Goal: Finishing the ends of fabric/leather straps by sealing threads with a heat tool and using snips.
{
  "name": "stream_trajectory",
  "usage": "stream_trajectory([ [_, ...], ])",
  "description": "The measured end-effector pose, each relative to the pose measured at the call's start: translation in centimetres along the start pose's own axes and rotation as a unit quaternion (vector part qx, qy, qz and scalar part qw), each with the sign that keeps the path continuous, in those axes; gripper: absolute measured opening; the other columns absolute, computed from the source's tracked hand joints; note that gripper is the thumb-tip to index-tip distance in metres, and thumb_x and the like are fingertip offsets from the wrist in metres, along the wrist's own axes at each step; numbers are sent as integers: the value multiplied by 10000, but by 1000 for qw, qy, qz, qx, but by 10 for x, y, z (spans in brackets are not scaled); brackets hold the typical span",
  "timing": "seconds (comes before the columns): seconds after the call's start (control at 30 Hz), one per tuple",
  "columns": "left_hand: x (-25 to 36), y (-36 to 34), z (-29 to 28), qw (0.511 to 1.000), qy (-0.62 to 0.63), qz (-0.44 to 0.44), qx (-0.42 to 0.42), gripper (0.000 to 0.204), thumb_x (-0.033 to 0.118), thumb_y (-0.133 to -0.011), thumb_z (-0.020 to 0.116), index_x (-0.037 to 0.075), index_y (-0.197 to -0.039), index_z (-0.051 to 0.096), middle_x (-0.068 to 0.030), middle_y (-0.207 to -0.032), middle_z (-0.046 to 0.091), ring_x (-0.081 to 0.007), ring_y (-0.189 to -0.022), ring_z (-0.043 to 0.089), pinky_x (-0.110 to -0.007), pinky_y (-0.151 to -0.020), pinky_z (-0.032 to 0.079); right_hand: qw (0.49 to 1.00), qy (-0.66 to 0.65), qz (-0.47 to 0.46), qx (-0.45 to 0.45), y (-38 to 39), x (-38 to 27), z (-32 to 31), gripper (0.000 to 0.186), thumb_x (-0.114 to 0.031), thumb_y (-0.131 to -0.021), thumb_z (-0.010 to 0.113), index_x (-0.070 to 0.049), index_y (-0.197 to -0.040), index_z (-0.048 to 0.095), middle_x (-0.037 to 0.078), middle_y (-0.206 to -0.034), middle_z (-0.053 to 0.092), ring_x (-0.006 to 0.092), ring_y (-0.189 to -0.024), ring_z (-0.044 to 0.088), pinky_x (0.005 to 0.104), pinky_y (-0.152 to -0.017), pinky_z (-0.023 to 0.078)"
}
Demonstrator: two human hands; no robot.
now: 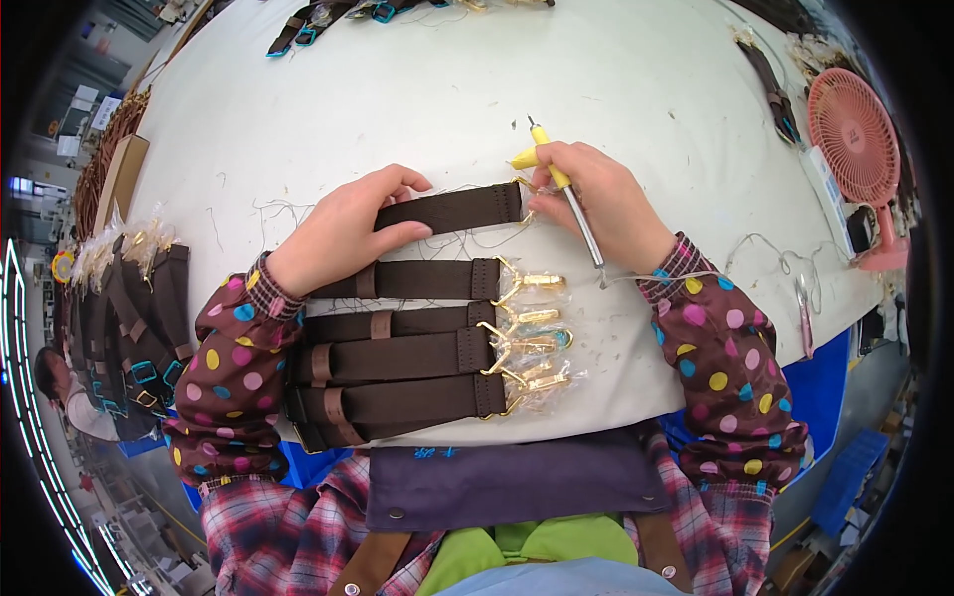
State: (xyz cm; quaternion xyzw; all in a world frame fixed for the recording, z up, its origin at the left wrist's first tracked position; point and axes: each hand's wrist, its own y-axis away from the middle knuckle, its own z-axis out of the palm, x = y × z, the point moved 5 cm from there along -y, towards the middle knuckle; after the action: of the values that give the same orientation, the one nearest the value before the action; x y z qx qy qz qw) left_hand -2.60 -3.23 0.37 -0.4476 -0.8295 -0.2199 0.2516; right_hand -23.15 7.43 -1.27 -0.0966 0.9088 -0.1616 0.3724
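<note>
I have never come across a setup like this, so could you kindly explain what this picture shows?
There is no machine here: a person works with two bare hands, and a fisheye camera worn on the head looks down, so straight edges bend. On the pale table lie dark brown straps with gold clips in clear plastic; a pink fan stands at the right. The left hand holds another strap; the right hand, close to that strap's end, grips a slim yellow-and-silver tool.
</note>
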Motion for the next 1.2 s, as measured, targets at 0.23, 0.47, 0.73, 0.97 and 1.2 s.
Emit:
stream_trajectory([
  [0.23, 25, 34, -9, 914, -308, 231, 130, 302, 56, -743, 680, 126, -1036, 654, -23, -885, 560, -195, -788, 580, -323, -682, 486, 987, 99, -126, 7, 2, -18, 2, 240, -78, -827, 673, -95, -1051, 586, 43, -886, 649, 258, -840, 624, 357, -729, 495],
  [0.47, 30, 28, 4, 948, -223, 214, 74, 214, 138, -810, 715, 117, -1013, 653, -31, -917, 564, -208, -745, 571, -319, -655, 490, 993, 66, -97, -2, 2, -17, 1, 186, -70, -860, 687, -52, -1033, 620, 73, -894, 670, 234, -825, 644, 321, -717, 508],
  [0.73, 34, -8, 25, 994, -21, 102, 36, 187, 153, -827, 715, 71, -929, 582, -82, -977, 558, -275, -840, 610, -353, -694, 504, 965, -240, 20, 106, -3, -15, 15, 201, -208, -932, 667, -15, -989, 665, -6, -719, 618, 52, -641, 509, 218, -558, 418],
  [0.97, 17, -15, 29, 993, 110, 32, -21, 137, 87, -891, 668, 40, -930, 546, -27, -827, 548, -85, -658, 530, -250, -584, 455, 968, -214, 103, 76, -2, -5, 27, 233, -220, -912, 682, -30, -883, 551, 17, -632, 591, 59, -517, 483, 231, -489, 390],
  [1.2, 6, -16, 37, 969, 232, -39, -74, 105, 95, -967, 580, 18, -971, 508, -5, -887, 572, -37, -683, 525, -190, -591, 482, 971, -204, 104, 64, -1, -5, 29, 268, -238, -909, 677, -34, -874, 507, 46, -645, 613, 92, -526, 528, 247, -487, 410],
])
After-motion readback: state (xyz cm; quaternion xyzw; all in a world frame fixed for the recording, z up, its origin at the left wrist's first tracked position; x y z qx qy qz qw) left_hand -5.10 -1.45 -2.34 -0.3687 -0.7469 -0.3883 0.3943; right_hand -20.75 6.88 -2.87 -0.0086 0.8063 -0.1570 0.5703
